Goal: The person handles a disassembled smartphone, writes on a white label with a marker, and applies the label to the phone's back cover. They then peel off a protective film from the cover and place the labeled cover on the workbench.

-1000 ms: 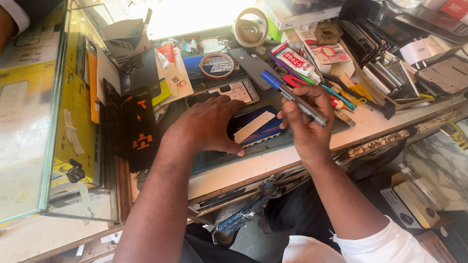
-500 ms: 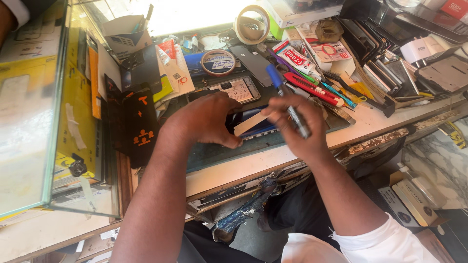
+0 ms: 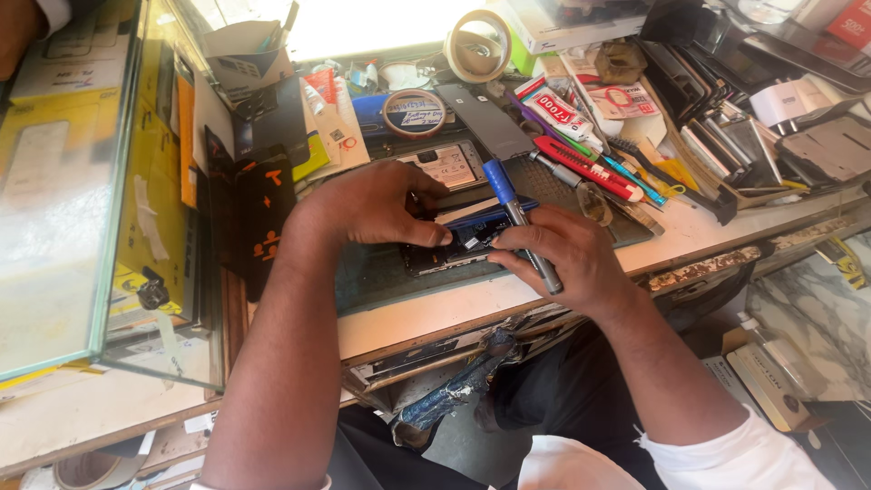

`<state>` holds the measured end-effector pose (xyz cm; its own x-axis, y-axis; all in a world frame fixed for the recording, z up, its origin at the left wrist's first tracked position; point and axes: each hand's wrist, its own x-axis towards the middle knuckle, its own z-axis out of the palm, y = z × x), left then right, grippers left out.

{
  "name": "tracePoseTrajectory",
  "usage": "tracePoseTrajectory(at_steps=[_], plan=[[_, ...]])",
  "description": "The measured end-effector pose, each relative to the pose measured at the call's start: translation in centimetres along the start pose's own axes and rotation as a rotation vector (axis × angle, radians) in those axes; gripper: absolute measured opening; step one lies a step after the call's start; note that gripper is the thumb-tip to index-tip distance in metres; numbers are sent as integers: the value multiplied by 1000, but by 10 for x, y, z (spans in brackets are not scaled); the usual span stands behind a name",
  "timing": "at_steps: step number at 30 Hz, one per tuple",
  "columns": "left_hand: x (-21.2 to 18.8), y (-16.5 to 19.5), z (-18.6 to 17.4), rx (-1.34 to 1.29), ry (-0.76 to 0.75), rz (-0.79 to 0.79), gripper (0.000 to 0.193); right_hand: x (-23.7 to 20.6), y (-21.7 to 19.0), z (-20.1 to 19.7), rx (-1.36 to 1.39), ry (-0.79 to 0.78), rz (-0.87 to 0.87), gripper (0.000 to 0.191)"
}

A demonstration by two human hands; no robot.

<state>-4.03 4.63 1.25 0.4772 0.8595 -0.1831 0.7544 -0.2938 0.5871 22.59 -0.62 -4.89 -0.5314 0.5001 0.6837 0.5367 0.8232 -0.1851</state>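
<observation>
Head camera looks down on two bare hands at work on an opened phone (image 3: 454, 243) that lies flat on a dark mat (image 3: 381, 277), near the front edge of the table (image 3: 426, 313). The right hand (image 3: 567, 259) has its grip closed on a screwdriver (image 3: 519, 220) with a blue top and a grey stem. The tool lies slanted across the fingers, blue end pointing far, and the fingertips also press down on the right end of the phone. The left hand (image 3: 376, 204) holds no tool. Its grip is narrow, with the fingertips pinching and pressing on the left part of the phone.

I think the phone is light, thin and stiff, and easy to break. Its open inside shows small dark and blue parts, plus a pale strip along the far edge. It looks best to hold it by the outer edges and press softly, not on the small parts. It may slide a bit, but the mat should help stop that.

Just far of the hands lies a flat grey battery (image 3: 446, 167). A roll of tape (image 3: 414, 112) sits farther back, and a bigger tape roll (image 3: 478, 45) is beyond it. To the right are a red tool (image 3: 585, 168) and many more tools. On the left stands a glass case (image 3: 82, 181)
</observation>
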Motion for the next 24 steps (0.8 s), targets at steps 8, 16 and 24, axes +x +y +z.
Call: tracePoseTrajectory(at_steps=[8, 16, 24], plan=[[-2, -1, -4, -13, 13, -73, 77, 9, 9, -3, 100, -80, -91, 26], [0, -7, -4, -29, 17, -32, 88, 16, -16, 25, 68, -51, -120, 28], [2, -12, -7, -25, -6, -5, 86, 16, -21, 28, 126, -34, -42, 33]])
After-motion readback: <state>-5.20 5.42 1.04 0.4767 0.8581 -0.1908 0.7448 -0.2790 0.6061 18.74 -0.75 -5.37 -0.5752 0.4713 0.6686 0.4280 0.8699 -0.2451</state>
